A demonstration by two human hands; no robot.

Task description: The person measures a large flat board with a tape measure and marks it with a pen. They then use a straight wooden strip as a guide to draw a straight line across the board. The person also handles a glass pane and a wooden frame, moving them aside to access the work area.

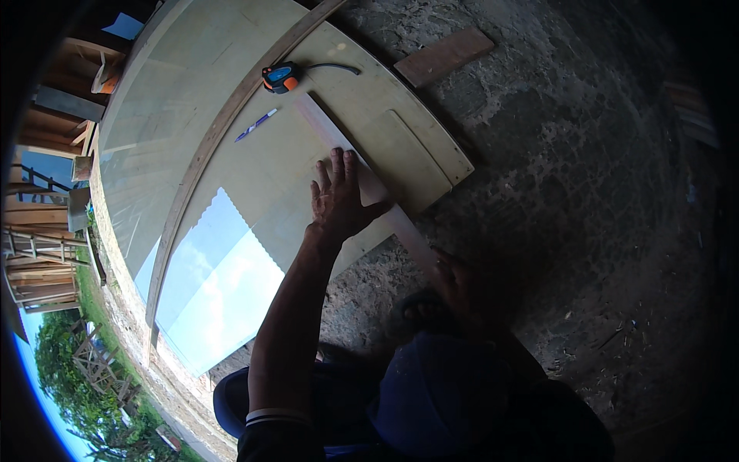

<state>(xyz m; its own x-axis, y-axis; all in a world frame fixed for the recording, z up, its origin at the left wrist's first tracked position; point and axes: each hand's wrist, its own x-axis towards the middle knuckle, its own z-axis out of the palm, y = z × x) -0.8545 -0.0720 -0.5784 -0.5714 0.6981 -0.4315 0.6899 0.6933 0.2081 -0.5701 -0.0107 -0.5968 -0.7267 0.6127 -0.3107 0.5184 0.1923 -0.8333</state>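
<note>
A long pale strip [323, 119] lies diagonally on a large beige sheet [369, 92] on the ground, its near end reaching past the sheet's edge. My left hand [336, 189] rests on the strip with fingers spread and thumb across it. My right hand [456, 281], in shadow, grips the strip's near end. A blue and white pen [255, 125] lies left of the strip, and an orange, black and blue tape measure [281, 77] sits near its far end.
A long narrow wooden batten [205, 154] crosses the left part of the sheet, near a bright reflective area. A short board [444, 55] lies on the rough concrete floor [585, 192]. Timber pieces, greenery and sky show at the far left.
</note>
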